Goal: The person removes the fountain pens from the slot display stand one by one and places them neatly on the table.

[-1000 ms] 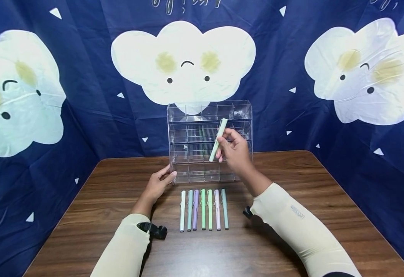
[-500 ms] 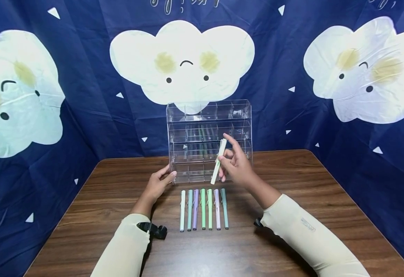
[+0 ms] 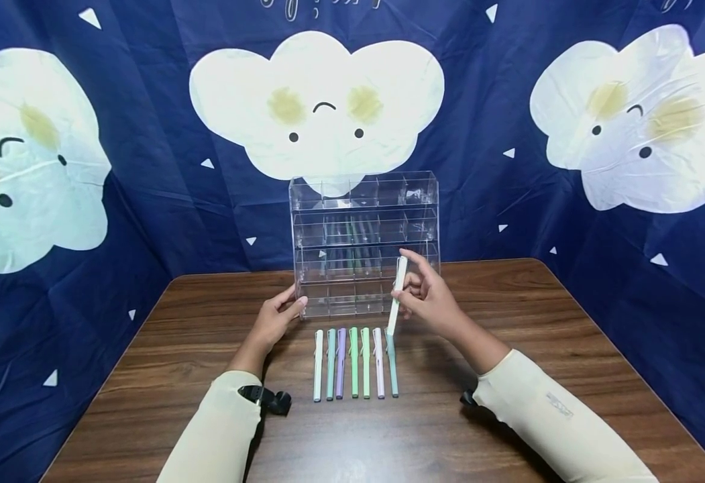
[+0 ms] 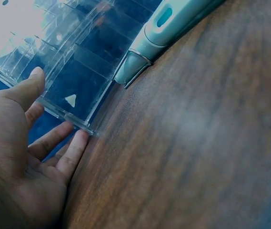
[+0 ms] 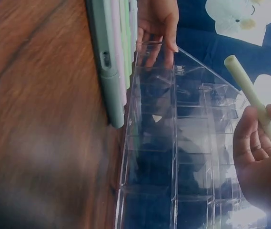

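My right hand point(image 3: 433, 295) pinches a pale cream-green pen point(image 3: 397, 298) between thumb and fingers, the index finger stretched toward its upper end. The pen stands nearly upright before the right side of a clear plastic compartment rack point(image 3: 341, 307). In the head view its lower end overlaps the top of a teal pen point(image 3: 392, 365); the right wrist view shows the two apart. My left hand point(image 3: 275, 320) holds the rack's lower left edge, thumb at the front and fingers along the side. Those fingers point(image 4: 71, 155) show near the rack's bottom corner.
Several capped pens lie side by side in front of the rack, among them a white pen point(image 3: 318, 365), a purple pen point(image 3: 341, 365) and a green pen point(image 3: 354, 365). They lie on a wooden table point(image 3: 207, 315). A blue curtain point(image 3: 159, 201) with clouds hangs behind.
My right hand has moved down and to the right with the pale pen, away from the rack's middle tiers toward the row's right end. My left hand has stayed at the rack.
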Demonstrator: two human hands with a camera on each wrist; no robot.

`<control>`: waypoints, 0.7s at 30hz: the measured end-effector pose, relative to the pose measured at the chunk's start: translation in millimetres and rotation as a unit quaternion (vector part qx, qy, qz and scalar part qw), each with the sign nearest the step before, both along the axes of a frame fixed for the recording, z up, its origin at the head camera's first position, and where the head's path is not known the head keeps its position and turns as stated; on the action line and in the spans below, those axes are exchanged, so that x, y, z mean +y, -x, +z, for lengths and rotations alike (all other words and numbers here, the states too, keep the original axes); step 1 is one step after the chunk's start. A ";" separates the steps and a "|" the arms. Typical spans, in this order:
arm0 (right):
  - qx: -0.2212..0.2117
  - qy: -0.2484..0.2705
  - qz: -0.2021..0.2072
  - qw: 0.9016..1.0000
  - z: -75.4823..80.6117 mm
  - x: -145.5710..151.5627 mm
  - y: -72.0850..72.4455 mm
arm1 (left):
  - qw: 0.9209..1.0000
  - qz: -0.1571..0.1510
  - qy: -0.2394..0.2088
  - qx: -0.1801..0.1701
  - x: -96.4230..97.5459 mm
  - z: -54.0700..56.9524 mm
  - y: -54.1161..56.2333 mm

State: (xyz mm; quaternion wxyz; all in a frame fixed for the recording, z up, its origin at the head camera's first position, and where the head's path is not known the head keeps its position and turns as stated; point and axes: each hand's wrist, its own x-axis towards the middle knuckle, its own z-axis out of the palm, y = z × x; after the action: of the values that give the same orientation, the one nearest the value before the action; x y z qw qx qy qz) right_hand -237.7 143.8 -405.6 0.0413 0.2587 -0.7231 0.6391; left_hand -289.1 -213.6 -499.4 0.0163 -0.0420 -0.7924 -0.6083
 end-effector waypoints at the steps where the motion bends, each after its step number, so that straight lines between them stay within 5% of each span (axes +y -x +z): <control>1: 0.002 -0.006 -0.002 1.000 -0.9 1.6 -0.2 | 1.000 -0.002 0.003 0.003 0.0 0.1 0.0; 21: -0.071 -0.058 0.029 0.995 -23.2 19.6 -7.1 | 1.000 -0.008 -0.001 0.000 1.1 5.1 -3.0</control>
State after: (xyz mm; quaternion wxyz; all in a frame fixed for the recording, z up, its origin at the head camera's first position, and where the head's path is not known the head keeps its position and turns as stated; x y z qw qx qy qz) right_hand -230.6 163.4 -428.8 -0.0441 0.2357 -0.7523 0.6136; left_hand -286.1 -212.5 -494.3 0.0111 -0.0486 -0.7916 -0.6089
